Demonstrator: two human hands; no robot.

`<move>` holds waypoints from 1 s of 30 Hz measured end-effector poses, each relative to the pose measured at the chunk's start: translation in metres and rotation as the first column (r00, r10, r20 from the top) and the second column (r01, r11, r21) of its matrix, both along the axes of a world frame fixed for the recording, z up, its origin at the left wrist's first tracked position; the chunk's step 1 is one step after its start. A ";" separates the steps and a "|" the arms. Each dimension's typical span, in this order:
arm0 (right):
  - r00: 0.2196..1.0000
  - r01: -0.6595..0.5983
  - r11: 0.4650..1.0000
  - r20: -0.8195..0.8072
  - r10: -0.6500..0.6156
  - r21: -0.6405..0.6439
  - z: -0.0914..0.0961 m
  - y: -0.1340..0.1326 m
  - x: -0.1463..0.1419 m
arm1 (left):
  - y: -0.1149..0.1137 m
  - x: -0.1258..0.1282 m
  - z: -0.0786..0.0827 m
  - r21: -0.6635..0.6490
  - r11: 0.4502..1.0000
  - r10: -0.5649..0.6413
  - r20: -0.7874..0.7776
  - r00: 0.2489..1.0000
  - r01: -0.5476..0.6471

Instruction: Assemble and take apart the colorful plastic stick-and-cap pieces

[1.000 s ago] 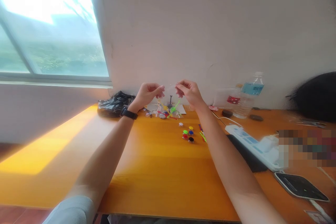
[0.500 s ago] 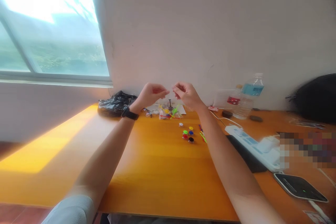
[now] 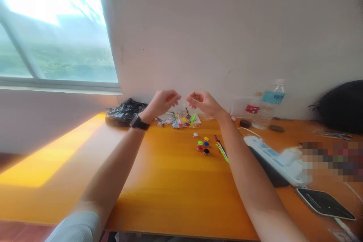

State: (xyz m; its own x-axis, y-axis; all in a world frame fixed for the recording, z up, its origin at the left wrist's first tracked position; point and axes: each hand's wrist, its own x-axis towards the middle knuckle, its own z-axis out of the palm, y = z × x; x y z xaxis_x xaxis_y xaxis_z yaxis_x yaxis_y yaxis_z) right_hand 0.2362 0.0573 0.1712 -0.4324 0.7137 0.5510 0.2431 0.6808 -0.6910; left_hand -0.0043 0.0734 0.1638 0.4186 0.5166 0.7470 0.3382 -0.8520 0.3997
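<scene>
My left hand (image 3: 163, 102), with a black watch on its wrist, is raised above the far side of the orange table (image 3: 159, 174), fingers curled into a pinch. My right hand (image 3: 203, 102) faces it a few centimetres away, fingers also curled. Between them hangs a small clear bag with colourful pieces (image 3: 185, 119); the grip on it is hard to make out. Below on the table lie several small coloured round caps (image 3: 203, 145) and thin green and yellow sticks (image 3: 221, 149).
A black plastic bag (image 3: 124, 112) lies at the wall on the left. A water bottle (image 3: 268, 104), a white power strip (image 3: 272, 157), a phone (image 3: 324, 203) and a black bag (image 3: 342, 104) sit to the right. A window is at the upper left.
Both hands have drawn closer together and dropped slightly. The clear bag of coloured pieces has shifted a little to the right beneath them.
</scene>
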 end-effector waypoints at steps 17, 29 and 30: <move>0.974 -0.064 0.996 -0.221 0.050 -0.057 -0.006 0.011 0.003 | 0.010 -0.010 -0.007 -0.294 0.910 -0.217 0.262 0.940 0.292; 0.937 -0.102 0.993 -0.341 0.078 -0.054 0.002 0.004 0.003 | 0.011 -0.013 -0.004 -0.250 0.866 -0.284 0.468 0.837 0.433; 0.929 -0.103 0.993 -0.363 0.076 -0.057 0.002 0.004 0.002 | 0.011 -0.013 -0.003 -0.248 0.865 -0.277 0.490 0.827 0.436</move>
